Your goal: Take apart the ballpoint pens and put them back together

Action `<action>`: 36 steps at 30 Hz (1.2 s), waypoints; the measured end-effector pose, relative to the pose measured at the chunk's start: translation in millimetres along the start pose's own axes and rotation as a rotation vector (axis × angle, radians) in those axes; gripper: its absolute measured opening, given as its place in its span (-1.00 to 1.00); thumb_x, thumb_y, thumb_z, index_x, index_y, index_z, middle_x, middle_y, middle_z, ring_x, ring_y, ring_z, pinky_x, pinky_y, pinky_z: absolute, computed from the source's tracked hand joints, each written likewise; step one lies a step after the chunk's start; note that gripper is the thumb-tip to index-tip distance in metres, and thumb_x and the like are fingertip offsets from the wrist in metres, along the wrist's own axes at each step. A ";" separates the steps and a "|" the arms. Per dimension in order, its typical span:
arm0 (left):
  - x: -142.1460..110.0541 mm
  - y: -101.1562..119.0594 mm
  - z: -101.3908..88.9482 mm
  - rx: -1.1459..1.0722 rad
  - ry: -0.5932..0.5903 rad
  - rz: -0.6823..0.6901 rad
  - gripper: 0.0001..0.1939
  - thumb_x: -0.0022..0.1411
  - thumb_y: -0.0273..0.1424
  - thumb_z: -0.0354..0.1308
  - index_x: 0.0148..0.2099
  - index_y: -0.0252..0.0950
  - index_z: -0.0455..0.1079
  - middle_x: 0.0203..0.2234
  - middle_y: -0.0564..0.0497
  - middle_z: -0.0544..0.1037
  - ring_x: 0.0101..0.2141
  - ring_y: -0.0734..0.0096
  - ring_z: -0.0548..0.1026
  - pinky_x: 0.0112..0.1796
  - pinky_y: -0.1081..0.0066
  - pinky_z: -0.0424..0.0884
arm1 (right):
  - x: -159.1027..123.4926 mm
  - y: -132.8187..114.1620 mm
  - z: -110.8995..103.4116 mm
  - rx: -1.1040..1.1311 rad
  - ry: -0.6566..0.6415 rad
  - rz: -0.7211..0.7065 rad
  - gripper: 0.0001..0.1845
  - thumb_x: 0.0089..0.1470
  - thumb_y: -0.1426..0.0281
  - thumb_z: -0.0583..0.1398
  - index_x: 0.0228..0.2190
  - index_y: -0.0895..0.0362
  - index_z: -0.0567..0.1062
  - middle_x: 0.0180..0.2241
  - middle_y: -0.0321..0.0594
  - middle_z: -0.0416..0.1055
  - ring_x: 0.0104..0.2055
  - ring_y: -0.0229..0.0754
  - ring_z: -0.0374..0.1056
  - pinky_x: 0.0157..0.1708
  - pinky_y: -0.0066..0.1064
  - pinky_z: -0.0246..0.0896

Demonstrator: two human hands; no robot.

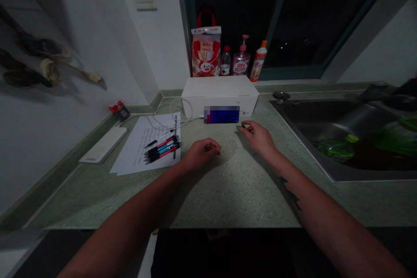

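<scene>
My left hand (203, 152) rests low over the counter, right of the pens. Its fingers are curled in toward the thumb, and whether anything lies inside them is hidden. My right hand (259, 137) pinches a small dark object (243, 126) between thumb and fingertips, too small to name. Just beyond both hands a phone (223, 116) with a lit blue screen leans sideways against a white box (220, 87). A white cable (159, 115) runs to its left end. Several pens (163, 150), black, red and blue, lie on printed sheets (130, 156) to the left.
A white flat power bank or box (103, 144) and a small red-and-black packet (120, 110) are at the left wall. The sink (302, 139) is on the right. Behind the white box stand a bag (206, 54), a water bottle (225, 61), a pump bottle (241, 58) and an orange-capped bottle (259, 61).
</scene>
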State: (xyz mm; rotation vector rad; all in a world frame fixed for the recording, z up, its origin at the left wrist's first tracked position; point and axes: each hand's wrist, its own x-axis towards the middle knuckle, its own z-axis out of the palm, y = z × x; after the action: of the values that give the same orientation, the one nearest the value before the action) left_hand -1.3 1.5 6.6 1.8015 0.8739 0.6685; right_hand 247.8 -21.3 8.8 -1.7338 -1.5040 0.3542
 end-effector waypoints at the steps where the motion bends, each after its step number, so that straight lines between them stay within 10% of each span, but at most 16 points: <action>1: -0.3 0.4 0.1 0.004 -0.004 -0.003 -0.86 0.22 -0.33 0.19 -0.24 -0.30 0.48 -0.38 -0.01 0.63 -0.33 0.38 0.58 -0.22 0.38 0.47 | 2.5 5.3 -3.2 -0.116 0.001 0.030 -0.61 0.19 0.23 0.18 0.00 0.10 0.54 -0.32 -0.16 0.56 -0.29 -0.07 0.46 -0.26 -0.27 0.29; 8: -2.6 2.4 0.7 -0.002 0.000 0.006 -0.84 0.17 -0.31 0.21 -0.26 -0.30 0.48 -0.38 -0.03 0.63 -0.32 0.35 0.59 -0.22 0.37 0.47 | 19.4 28.9 -14.8 -0.519 0.023 0.170 -0.54 0.20 0.21 0.20 0.09 0.11 0.51 0.00 0.02 0.51 -0.05 0.04 0.46 -0.15 -0.27 0.29; 36: -2.2 6.3 -2.5 0.140 0.032 0.012 -0.83 0.20 -0.30 0.20 -0.23 -0.28 0.51 -0.35 -0.03 0.64 -0.32 0.33 0.57 -0.22 0.36 0.45 | 28.6 42.4 -13.8 -0.453 0.067 0.204 -0.73 0.20 0.29 0.17 -0.13 0.13 0.56 -0.12 -0.07 0.57 -0.12 -0.03 0.47 -0.22 -0.33 0.26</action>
State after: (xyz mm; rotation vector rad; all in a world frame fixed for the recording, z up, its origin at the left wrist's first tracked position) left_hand -2.8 -0.5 13.3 1.9264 0.9520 0.6600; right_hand 294.0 0.9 -4.5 -2.2389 -1.4374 0.0542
